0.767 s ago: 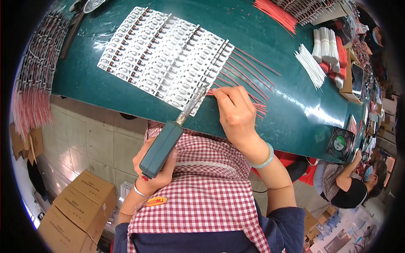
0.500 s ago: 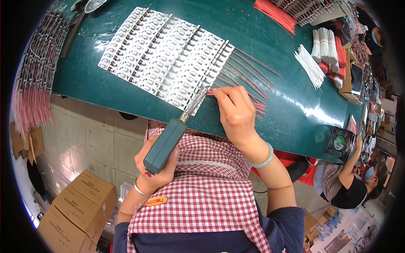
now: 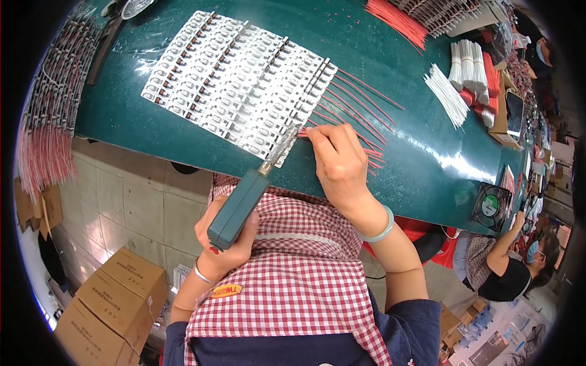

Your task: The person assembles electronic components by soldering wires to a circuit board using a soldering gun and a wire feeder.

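Note:
My left hand [image 3: 231, 257] is wrapped round the green handle of a soldering iron [image 3: 239, 208], whose metal shaft slants up and away to the right. Its tip rests at the near right corner of a panel of white circuit boards [image 3: 247, 91], which carries rows of small parts. My right hand [image 3: 340, 161] is closed in a pinch beside that tip, gripping the end of a red wire [image 3: 303, 132] against the panel's edge. Several other red wires [image 3: 366, 108] fan out to the right from the same edge. The exact contact between tip and wire is too small to tell.
A green table [image 3: 390, 79] bears everything. Bundles of white wires [image 3: 447, 96] and red wires [image 3: 397, 23] lie to the right. Wired boards [image 3: 52, 91] hang over the left edge. A small black fan [image 3: 490, 206] stands far right, near a seated co-worker [image 3: 503, 265]. Cardboard boxes [image 3: 113, 305] stand lower left.
Both hands and the soldering iron hold nearly the same place. The whole view has shifted very slightly.

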Motion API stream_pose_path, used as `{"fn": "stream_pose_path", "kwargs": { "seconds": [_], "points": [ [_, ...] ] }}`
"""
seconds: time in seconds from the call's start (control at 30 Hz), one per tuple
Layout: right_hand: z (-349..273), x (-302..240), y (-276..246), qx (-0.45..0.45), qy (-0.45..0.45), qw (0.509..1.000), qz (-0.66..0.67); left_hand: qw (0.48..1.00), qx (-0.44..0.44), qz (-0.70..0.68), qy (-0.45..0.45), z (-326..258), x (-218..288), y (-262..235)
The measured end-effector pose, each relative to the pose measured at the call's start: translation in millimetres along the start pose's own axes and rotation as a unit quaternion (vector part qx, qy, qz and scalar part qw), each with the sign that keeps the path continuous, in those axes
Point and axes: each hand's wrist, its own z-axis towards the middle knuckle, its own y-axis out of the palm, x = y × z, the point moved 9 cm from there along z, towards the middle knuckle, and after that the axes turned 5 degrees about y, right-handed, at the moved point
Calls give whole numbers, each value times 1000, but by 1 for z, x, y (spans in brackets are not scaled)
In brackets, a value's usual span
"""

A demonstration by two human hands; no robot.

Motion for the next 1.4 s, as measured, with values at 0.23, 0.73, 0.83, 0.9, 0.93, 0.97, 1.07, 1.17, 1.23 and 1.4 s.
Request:
{"fn": "stream_pose_path", "kwargs": {
  "seconds": [0.23,0.73,0.83,0.9,0.93,0.97,1.07,1.17,1.23,1.4],
  "points": [
    [0,0,0,1,3,1000,1,1000,21,2,9,-8,-1,-8],
    [-10,-8,-3,8,-13,999,32,1000,11,-13,-13,-17,-6,-9],
    [-10,-8,-3,8,-14,999,30,1000,9,-4,-1,-11,1,-9],
    [-10,-9,-3,5,-14,999,31,1000,6,-6,-7,-9,3,-8],
    [-10,-9,-2,2,-14,999,31,1000,4,-8,-13,-8,3,-8],
    [-10,-9,-2,2,-14,999,31,1000,3,-8,-13,-7,3,-7],
    [-10,-9,-2,1,-13,999,30,1000,0,1,-5,-5,5,-7],
    [-10,-10,-2,-2,-17,1000,25,1000,0,-3,-4,-6,4,-7],
    [-9,-11,-2,-1,-14,1000,19,1000,-3,-15,-15,-7,1,-6],
    [-9,-11,-2,1,-14,1000,19,1000,4,9,-13,-23,-7,-11]
  ]
}}
